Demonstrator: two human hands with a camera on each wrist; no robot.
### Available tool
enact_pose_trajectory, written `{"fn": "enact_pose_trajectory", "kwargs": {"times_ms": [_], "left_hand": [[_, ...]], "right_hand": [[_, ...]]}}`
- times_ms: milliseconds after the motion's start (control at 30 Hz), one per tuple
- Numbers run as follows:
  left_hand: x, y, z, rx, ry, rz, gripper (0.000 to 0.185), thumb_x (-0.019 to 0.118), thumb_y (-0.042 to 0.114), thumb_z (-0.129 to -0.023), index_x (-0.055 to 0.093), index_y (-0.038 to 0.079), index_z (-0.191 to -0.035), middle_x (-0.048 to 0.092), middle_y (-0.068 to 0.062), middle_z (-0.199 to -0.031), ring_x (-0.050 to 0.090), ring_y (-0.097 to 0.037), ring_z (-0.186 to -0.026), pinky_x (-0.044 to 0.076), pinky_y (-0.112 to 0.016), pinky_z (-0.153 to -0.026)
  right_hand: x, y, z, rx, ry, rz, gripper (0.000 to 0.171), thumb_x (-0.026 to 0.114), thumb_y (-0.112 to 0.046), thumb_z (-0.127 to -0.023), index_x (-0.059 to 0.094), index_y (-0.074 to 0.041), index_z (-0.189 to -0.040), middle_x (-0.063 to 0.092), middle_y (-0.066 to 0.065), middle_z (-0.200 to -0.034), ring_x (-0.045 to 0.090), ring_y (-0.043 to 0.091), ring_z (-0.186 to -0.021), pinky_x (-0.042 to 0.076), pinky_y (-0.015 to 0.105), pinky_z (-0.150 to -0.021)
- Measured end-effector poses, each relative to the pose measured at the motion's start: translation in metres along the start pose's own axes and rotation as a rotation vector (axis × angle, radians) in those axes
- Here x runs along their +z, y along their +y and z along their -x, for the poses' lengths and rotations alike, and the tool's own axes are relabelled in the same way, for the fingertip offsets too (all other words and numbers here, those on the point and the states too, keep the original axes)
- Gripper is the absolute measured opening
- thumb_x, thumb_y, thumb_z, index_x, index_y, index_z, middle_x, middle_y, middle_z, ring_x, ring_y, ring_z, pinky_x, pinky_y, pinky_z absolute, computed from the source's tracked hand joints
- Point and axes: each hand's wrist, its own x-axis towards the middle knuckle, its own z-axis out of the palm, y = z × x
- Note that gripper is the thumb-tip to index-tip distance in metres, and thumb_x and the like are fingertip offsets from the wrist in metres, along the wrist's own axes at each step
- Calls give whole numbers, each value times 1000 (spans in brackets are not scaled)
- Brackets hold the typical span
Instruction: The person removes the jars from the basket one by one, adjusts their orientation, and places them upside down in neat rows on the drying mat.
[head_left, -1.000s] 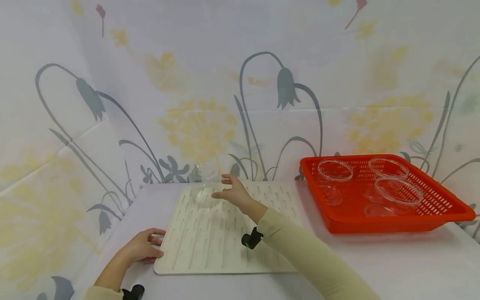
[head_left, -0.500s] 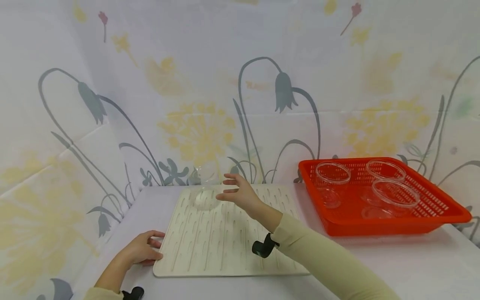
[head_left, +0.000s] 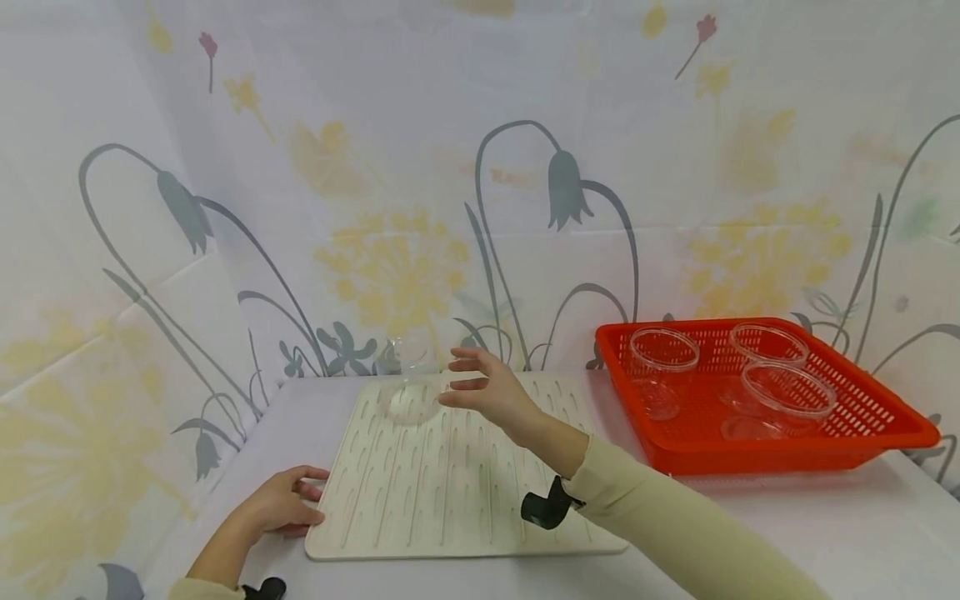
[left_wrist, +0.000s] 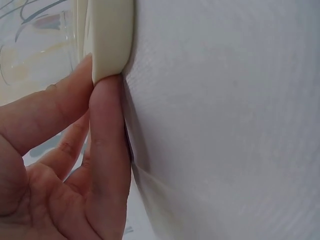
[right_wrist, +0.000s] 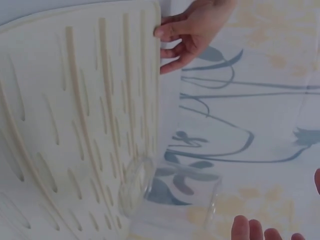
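A clear glass (head_left: pixel 411 375) stands on the far left part of a cream ribbed drying mat (head_left: pixel 450 483). My right hand (head_left: pixel 465 375) hovers just right of the glass with its fingers spread, touching nothing. In the right wrist view the glass (right_wrist: pixel 170 200) lies on the mat (right_wrist: pixel 75 100), and my right fingertips (right_wrist: pixel 255 230) show apart from it. My left hand (head_left: pixel 288 500) is at the mat's near left corner. The left wrist view shows my left hand (left_wrist: pixel 100 130) pinching that corner of the mat (left_wrist: pixel 107 35) between two digits.
A red slotted basket (head_left: pixel 750 454) stands right of the mat and holds clear round containers (head_left: pixel 663 350) (head_left: pixel 787 387). A flowered cloth backdrop (head_left: pixel 375 208) closes off the back and left. White tabletop (head_left: pixel 787 533) lies in front of the basket.
My right hand has drawn a little back and to the right, away from the glass, staying open. The left hand keeps its place at the mat's corner.
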Motion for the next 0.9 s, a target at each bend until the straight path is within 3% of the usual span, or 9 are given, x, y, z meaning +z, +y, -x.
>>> {"fn": "enact_pose_trajectory", "kwargs": {"times_ms": [500,800,900], "left_hand": [[-4,-3,-4,-6,-33,73,62,74,-10,-69,47,-7,-125,53,-11,-91,55,-18,-67,53,-30,-57],[-4,-10,-4,-12,-45,110,64,74,-11,-69,46,-7,-126,52,-10,-91,55,-18,-68,54,-31,-58],[-7,-13,-4,19,-91,127,65,74,-9,-70,44,-8,-128,51,-11,-93,56,-19,-71,54,-32,-62]], "right_hand": [[-26,-15,23,-25,25,40,62,73,-11,-80,44,-15,-135,51,7,-128,54,27,-111,45,44,-91],[-48,-18,39,-52,43,74,62,72,-12,-81,43,-11,-135,50,12,-129,53,31,-112,46,43,-90],[-57,-21,44,-51,56,83,61,72,-14,-81,42,-11,-135,50,12,-130,54,29,-112,47,42,-89]]}}
